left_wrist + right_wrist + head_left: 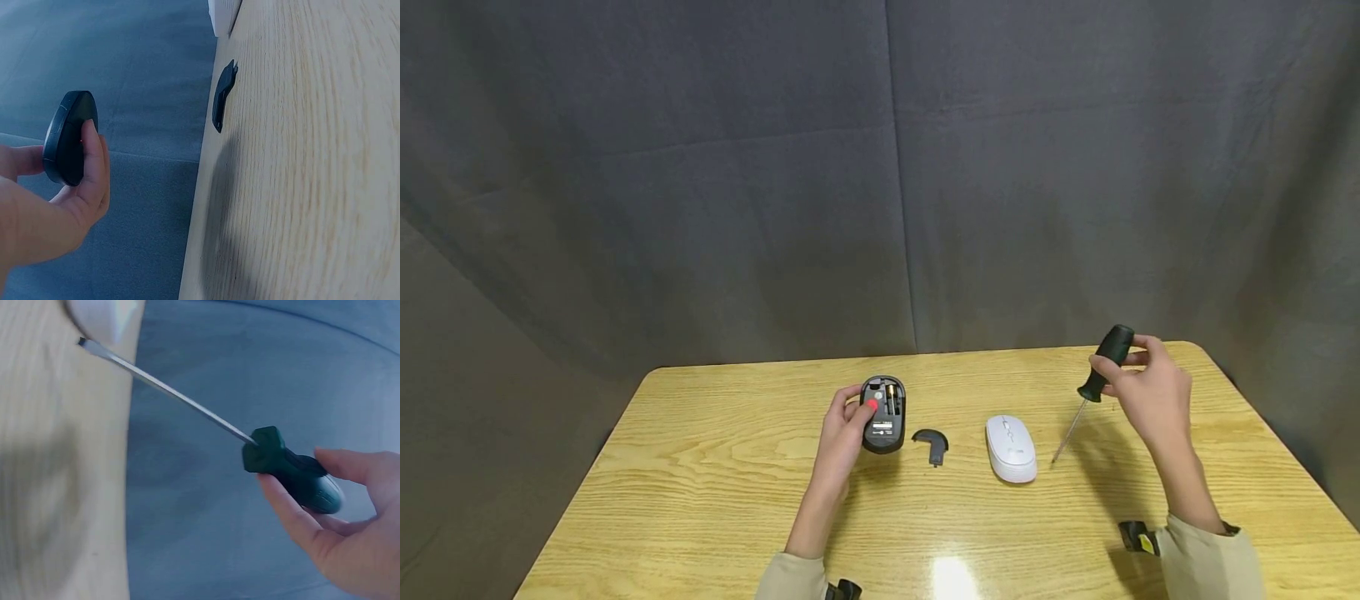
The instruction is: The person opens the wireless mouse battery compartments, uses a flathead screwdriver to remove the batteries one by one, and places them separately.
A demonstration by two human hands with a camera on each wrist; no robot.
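Note:
My left hand [841,433] grips a black computer mouse [883,429] by its edge, underside facing me. Its battery bay is uncovered, with a battery [892,395] inside, and a red spot shows by my thumb tip. In the left wrist view the black mouse [70,139] is raised off the table. My right hand [1152,390] holds a screwdriver [1097,375] by its dark green handle, shaft slanting down to the left. The right wrist view shows a flat tip on the screwdriver [294,472]. A black battery cover [932,442] lies right of the black mouse.
A white computer mouse [1011,450] sits on the wooden table [700,483] between the battery cover and the screwdriver tip. Grey curtains [775,208] hang behind the table and at both sides.

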